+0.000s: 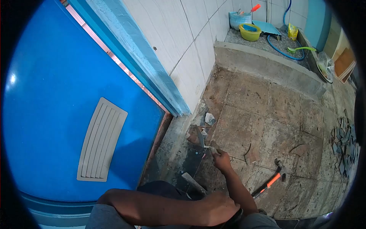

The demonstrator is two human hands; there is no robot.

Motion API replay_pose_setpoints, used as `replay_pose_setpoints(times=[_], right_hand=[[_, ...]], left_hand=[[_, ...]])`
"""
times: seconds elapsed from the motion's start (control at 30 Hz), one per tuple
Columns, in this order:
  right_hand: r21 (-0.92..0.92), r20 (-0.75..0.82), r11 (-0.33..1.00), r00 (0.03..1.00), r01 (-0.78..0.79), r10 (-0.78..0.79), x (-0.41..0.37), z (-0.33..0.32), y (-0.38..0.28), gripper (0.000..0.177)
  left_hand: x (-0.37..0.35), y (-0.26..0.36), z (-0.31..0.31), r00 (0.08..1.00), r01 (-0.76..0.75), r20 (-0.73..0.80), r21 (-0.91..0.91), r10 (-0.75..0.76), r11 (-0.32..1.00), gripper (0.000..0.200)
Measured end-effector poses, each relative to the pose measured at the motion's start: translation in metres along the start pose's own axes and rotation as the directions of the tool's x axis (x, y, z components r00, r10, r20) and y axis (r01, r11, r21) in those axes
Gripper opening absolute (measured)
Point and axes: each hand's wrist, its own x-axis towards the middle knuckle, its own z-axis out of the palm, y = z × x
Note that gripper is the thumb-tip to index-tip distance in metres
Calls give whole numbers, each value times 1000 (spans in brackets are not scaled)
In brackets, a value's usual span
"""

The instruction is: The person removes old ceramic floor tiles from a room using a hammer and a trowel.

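My right hand point(222, 161) is closed around the handle of a trowel point(201, 137). The trowel's blade points up and left, over broken tile pieces point(209, 119) beside the door threshold. My left forearm crosses the lower part of the view, and my left hand point(219, 208) is bent down near my knee, its fingers mostly hidden. A pale flat strip point(193, 182) lies just above that hand; whether the two touch is unclear. To the right of my right forearm, a hammer point(272, 180) with an orange and black handle rests on the floor.
A blue door point(49, 114) with a grey vent point(102, 141) stands at left, beside a white tiled wall point(190, 42). Dark tile shards point(344, 143) are heaped at right. Behind a low concrete curb point(267, 68) are a yellow-green basin point(250, 35), a blue hose point(284, 49) and a green brush point(301, 49).
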Motion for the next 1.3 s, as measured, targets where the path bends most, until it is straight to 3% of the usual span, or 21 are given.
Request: replay_pose_setpoints(times=[0.1, 0.13, 0.17, 0.2, 0.23, 0.27, 0.3, 0.4, 0.47, 0.53, 0.7, 0.77, 0.8, 0.83, 0.87, 0.9, 0.93, 0.97, 1.07, 1.17, 1.3], right_hand=[[-6, -104, 999, 994, 34, -35, -31, -8, -3, 48], [-32, -141, 997, 987, 68, -72, -44, -9, -5, 48], [-5, -222, 1000, 975, 27, -27, -59, -1, -8, 48], [24, -297, 1000, 955, -7, 14, -73, 13, -13, 47], [55, -368, 998, 928, -40, 58, -80, 22, -16, 47], [89, -312, 996, 949, -13, 40, -81, 25, -15, 48], [127, -257, 992, 966, 11, 22, -81, 27, -12, 49], [117, -78, 992, 996, 50, -41, -58, 40, -12, 54], [245, 14, 968, 998, -55, 53, -42, 43, -31, 56], [525, 111, 806, 961, -272, 252, -32, 46, -62, 59], [683, -27, 697, 946, -218, 322, -28, 61, -43, 43], [695, -44, 692, 949, -195, 311, -37, 56, -44, 43], [694, -10, 694, 962, -189, 272, -46, 43, -54, 43], [695, 22, 695, 972, -184, 235, -51, 37, -60, 43], [727, 107, 646, 968, -231, 226, -44, 35, -65, 40], [750, 191, 598, 958, -283, 213, -34, 33, -70, 37], [765, 273, 549, 942, -336, 196, -25, 32, -72, 35], [761, 262, 585, 958, -280, 117, -11, 37, -67, 34], [803, 386, 437, 912, -405, 137, 27, 45, -62, 34], [807, 547, 162, 822, -568, 161, 29, 41, -80, 29], [870, 483, 103, 875, -482, 20, 35, 37, -94, 27]], left_hand=[[25, -38, 66, 964, 147, 245, -151, -107, 978, 23], [29, -38, 75, 976, 61, 208, -543, 64, 838, 20], [32, -39, 84, 973, -24, 105, -839, 204, 544, 18], [34, -40, 90, 957, -95, -48, -984, 287, 152, 16], [37, -40, 95, 928, -140, -221, -953, 301, -270, 16], [38, -40, 99, 891, -145, -382, -749, 243, -647, 17], [38, -39, 98, 856, -109, -501, -410, 124, -905, 19], [36, -37, 87, 950, 9, -279, -422, 139, -907, 16], [20, -19, 38, 942, -66, -311, -544, 128, -836, 13], [17, -12, 24, 944, -101, -309, -597, 111, -796, 12], [28, -29, 60, 973, -118, -228, -576, 21, -809, 11], [40, -51, 105, 977, 2, -182, -516, 112, -856, 17], [38, -49, 98, 981, -15, -123, -813, 147, -582, 20], [36, -48, 92, 981, -24, -64, -977, 182, -211, 23], [23, -26, 47, 991, -65, 16, -802, 130, 594, 27], [15, -12, 15, 999, -37, 28, -86, 40, 996, 30], [16, -7, 4, 997, -20, 77, -84, 26, 996, 31], [17, -4, -5, 992, -3, 123, -78, 13, 997, 31], [19, 1, -17, 985, 5, 174, -26, -1, 1000, 33], [15, 5, -26, 982, 17, 187, 22, -21, 1000, 33], [23, -8, -4, 986, 18, 165, 129, -39, 991, 29]])
